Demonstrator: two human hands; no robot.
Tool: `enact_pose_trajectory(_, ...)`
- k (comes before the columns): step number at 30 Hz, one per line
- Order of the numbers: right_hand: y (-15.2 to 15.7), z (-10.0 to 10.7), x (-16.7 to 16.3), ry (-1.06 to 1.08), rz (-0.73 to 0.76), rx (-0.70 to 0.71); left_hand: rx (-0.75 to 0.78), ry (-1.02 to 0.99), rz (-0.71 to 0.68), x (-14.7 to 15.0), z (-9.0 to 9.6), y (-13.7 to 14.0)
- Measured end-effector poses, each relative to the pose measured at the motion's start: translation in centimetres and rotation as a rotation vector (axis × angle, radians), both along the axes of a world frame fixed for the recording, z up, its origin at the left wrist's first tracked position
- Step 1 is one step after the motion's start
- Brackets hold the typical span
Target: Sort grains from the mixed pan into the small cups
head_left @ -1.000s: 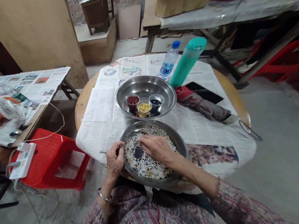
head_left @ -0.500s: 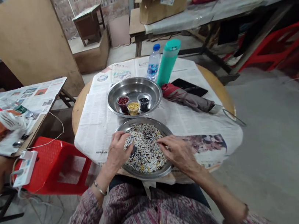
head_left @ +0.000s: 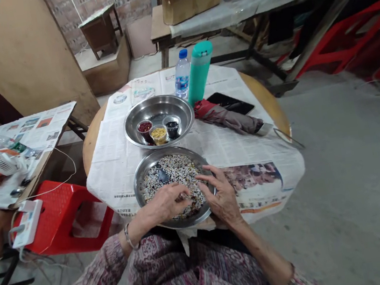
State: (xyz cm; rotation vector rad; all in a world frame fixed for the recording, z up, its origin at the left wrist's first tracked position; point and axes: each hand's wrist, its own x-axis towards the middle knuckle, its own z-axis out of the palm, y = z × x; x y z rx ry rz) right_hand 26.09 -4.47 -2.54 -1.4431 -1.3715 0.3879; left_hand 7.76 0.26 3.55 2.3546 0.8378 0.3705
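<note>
Left hand (head_left: 166, 202) fingers pinched together; right hand (head_left: 221, 198) fingers spread.

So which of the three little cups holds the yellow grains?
The middle small clear cup, nearest the hands; the left cup holds red beans, the right cup black.

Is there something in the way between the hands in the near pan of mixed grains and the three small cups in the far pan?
Nothing visible. Left hand and right hand rest in the near pan; only the two pan rims and newspaper lie before the cups in the far pan.
</note>
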Motion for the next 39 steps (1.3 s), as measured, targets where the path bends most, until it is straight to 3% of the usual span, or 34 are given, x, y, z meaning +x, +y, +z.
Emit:
enact_pose_trajectory(4,0.1,0.3,0.0,0.011,0.001,-0.04,0.11,0.061,-0.233,0.7,0.1,-1.2)
enact_pose_trajectory(6,0.1,0.4,0.0,0.017,0.006,-0.053,0.215,0.12,-0.273,1.3,-0.1,-0.4)
enact_pose_trajectory(9,0.1,0.4,0.0,0.021,0.011,-0.053,0.33,0.21,-0.159,1.7,-0.1,1.7)
enact_pose_trajectory(13,0.2,0.3,0.0,0.023,0.018,-0.044,0.363,0.321,0.105,0.3,0.1,3.7)
enact_pose_trajectory(16,0.3,0.2,0.0,0.031,0.015,-0.042,0.34,0.374,0.281,-1.8,0.1,3.0)
enact_pose_trajectory(18,0.3,0.1,0.0,0.033,0.017,-0.042,0.283,0.369,0.324,-3.0,0.1,1.7)
enact_pose_trajectory(21,0.4,-0.1,0.0,0.031,0.019,-0.043,0.174,0.299,0.287,-3.4,-0.2,-0.5)
enact_pose_trajectory(25,0.4,-0.2,0.0,0.024,0.018,-0.047,0.119,0.228,0.205,-1.3,-0.9,-1.2)
enact_pose_trajectory(29,0.4,-0.2,-0.1,0.007,0.021,-0.033,0.117,0.053,0.107,2.1,-1.5,1.2)
enact_pose_trajectory(32,0.5,-0.4,0.0,0.013,0.013,-0.009,0.124,-0.058,0.125,4.1,-1.4,3.7)
enact_pose_trajectory(36,0.6,-0.5,0.0,0.027,0.013,0.0,0.216,-0.011,0.17,4.4,-0.4,5.9)
enact_pose_trajectory(39,0.6,-0.4,0.0,0.027,0.017,0.001,0.265,0.139,0.067,3.2,0.6,6.5)
